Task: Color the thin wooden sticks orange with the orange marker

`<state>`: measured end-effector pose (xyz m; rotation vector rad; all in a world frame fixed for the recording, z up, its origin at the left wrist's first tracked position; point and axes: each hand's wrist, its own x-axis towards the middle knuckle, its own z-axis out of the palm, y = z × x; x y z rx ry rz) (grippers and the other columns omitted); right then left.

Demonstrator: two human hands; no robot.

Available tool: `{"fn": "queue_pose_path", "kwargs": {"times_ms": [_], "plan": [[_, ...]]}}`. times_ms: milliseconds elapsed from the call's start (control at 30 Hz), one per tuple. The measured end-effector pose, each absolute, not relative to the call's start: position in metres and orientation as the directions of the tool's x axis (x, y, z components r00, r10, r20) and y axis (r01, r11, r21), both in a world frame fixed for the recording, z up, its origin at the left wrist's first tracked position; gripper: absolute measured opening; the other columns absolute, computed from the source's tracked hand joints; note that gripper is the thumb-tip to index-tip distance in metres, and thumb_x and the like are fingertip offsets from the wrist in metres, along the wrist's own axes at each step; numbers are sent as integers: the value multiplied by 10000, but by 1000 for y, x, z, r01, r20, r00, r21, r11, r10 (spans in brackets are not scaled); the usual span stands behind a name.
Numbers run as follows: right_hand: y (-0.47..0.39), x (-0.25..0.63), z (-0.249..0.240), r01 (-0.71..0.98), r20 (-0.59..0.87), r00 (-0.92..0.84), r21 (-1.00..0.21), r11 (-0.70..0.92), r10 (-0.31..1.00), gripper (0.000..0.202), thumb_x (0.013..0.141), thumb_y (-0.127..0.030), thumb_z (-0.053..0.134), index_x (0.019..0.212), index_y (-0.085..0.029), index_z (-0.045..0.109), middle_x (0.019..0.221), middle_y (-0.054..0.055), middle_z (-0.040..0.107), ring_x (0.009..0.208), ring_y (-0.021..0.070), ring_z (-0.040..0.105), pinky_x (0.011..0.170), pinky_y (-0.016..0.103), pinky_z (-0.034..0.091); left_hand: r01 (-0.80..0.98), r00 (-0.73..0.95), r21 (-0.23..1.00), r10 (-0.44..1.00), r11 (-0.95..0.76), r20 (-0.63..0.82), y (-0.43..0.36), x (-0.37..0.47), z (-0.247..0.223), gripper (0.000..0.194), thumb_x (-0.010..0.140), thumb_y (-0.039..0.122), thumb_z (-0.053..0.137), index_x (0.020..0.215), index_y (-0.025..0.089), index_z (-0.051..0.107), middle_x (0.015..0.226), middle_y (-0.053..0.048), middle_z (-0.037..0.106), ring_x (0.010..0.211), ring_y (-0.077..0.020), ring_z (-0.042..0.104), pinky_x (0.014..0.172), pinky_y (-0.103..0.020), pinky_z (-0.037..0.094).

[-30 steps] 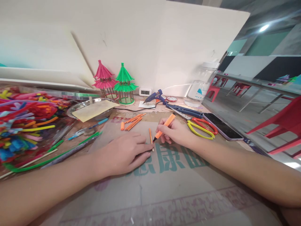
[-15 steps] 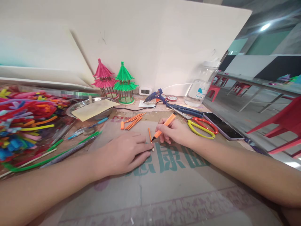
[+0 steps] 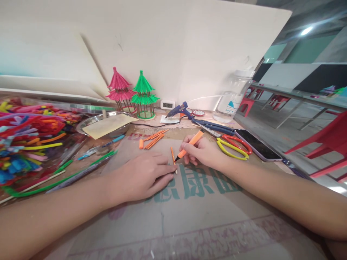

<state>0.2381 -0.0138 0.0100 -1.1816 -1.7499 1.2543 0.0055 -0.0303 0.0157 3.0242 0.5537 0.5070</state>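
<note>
An orange marker (image 3: 192,144) is in my right hand (image 3: 199,150), its fingers closed round the barrel. The dark tip meets a short thin wooden stick (image 3: 172,156) lying on the mat. Most of the stick is coloured orange, while its near end is pale wood. My left hand (image 3: 149,175) lies flat with fingers stretched out, one fingertip pressing on the stick near that pale end. Just beyond the hands are several orange sticks (image 3: 155,140) in a loose pile, beside the orange marker cap (image 3: 141,144).
Pink (image 3: 120,90) and green (image 3: 145,94) pagoda models stand at the back, near a glue gun (image 3: 179,110). Yellow-handled scissors (image 3: 232,151), a phone (image 3: 256,144) and a bottle (image 3: 231,97) are on the right. Colourful pipe cleaners (image 3: 32,141) and a metal dish (image 3: 81,126) occupy the left.
</note>
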Motion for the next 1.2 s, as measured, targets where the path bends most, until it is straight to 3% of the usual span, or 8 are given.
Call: {"fn": "queue_pose_path", "kwargs": {"times_ms": [233,767,1200], "plan": [[-11,238,6,247,80,-302,-956,159,950,216,922,-388,559,829,-203,495,572,-43,641,364,63,461,381,185,353,344,882,70,348,-936,319,-30,5,16,318,1050,279,444,1169,176,720,901,-63,679,820,-209,614,740,-332,443],[-13,241,9,265,-15,-406,-959,102,914,212,948,-335,522,785,-201,501,534,-42,625,365,58,435,374,167,329,337,886,29,327,-941,329,-32,5,16,304,1046,262,439,1168,194,709,854,-52,654,767,-197,581,696,-324,405],[-10,238,8,221,59,-329,-966,137,943,258,909,-430,594,829,-213,482,581,-40,646,372,75,480,394,205,368,326,885,62,327,-943,332,-32,5,16,310,1044,269,448,1139,195,733,853,-52,683,778,-198,605,705,-333,425]]}}
